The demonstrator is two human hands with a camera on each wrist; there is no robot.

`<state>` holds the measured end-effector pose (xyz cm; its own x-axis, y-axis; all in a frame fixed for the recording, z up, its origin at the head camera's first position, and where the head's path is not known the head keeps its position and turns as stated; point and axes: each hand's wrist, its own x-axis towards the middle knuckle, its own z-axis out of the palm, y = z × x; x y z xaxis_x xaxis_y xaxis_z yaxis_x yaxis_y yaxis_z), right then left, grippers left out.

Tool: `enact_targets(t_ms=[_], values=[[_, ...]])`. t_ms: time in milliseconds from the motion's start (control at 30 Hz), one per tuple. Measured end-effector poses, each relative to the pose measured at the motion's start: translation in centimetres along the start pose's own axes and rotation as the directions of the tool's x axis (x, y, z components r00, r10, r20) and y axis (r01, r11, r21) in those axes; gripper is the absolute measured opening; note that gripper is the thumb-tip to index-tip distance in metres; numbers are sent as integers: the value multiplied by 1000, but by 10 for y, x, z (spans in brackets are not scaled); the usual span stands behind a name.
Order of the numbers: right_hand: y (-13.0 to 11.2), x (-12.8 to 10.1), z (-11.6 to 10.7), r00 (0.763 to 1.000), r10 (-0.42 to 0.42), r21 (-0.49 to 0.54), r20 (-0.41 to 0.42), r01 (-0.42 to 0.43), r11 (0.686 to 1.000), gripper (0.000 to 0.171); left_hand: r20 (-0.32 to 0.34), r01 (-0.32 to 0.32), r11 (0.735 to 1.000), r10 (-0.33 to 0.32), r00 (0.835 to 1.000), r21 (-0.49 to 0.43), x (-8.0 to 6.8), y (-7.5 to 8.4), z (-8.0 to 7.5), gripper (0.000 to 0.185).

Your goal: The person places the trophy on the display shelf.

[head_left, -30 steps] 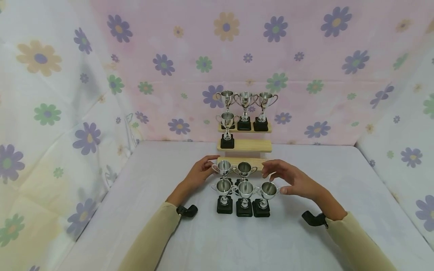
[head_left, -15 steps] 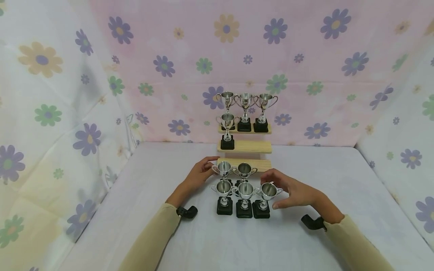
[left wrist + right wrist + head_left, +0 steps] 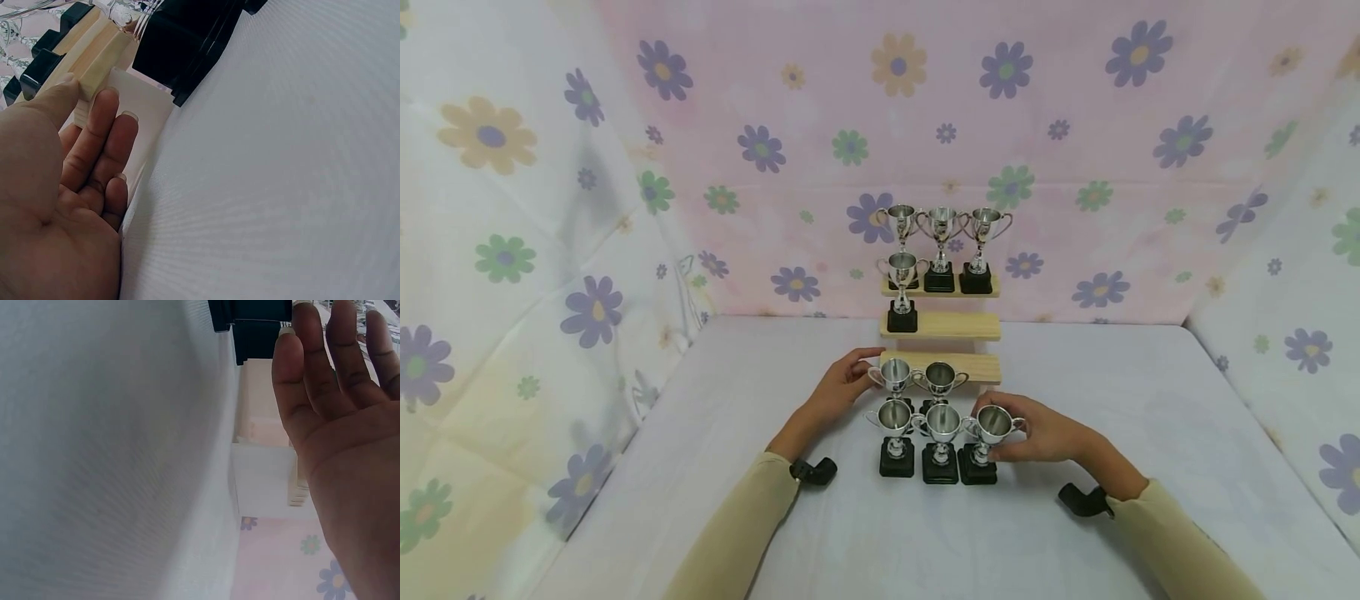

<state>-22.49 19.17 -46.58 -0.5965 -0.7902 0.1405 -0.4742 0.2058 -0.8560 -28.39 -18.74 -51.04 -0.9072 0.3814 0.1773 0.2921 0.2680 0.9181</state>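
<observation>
My right hand [image 3: 1047,429] is at the front-right silver trophy cup [image 3: 994,425], thumb by its stem and fingers behind the bowl. In the right wrist view its fingertips meet the dark base [image 3: 259,311]; the thumb is not visible there. My left hand [image 3: 841,385] holds the left end of the lowest wooden shelf [image 3: 951,364], thumb on top and fingers at the end and below, as the left wrist view shows on the pale wood [image 3: 100,65]. Several trophies with black bases stand in two rows before the shelves, including the front-middle trophy [image 3: 942,423].
On the top shelf [image 3: 996,287] stand three trophies. One trophy [image 3: 902,315] occupies the left end of the middle shelf [image 3: 958,325]. White cloth [image 3: 850,533] covers the table, and flowered fabric [image 3: 737,233] hangs behind and at both sides.
My right hand has come down and leftward around the front-right trophy, its thumb closing in on the stem. My left hand stays at the lowest shelf's end.
</observation>
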Motion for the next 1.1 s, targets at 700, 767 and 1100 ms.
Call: enact_targets(t_ms=[700,767,1100], values=[[3,1,3,999,-3,-60,-37,1,998,39,2,-23,1000,23,1000,11,1,-2,0,47],[3,1,3,999,-7,-62,-34,5,998,39,3,-25,1000,25,1000,12,1,-3,0,47],[2,3,2,999,-40,-20,-18,40,999,36,-9,16,1000,-16,1000,3,0,2,1,49]])
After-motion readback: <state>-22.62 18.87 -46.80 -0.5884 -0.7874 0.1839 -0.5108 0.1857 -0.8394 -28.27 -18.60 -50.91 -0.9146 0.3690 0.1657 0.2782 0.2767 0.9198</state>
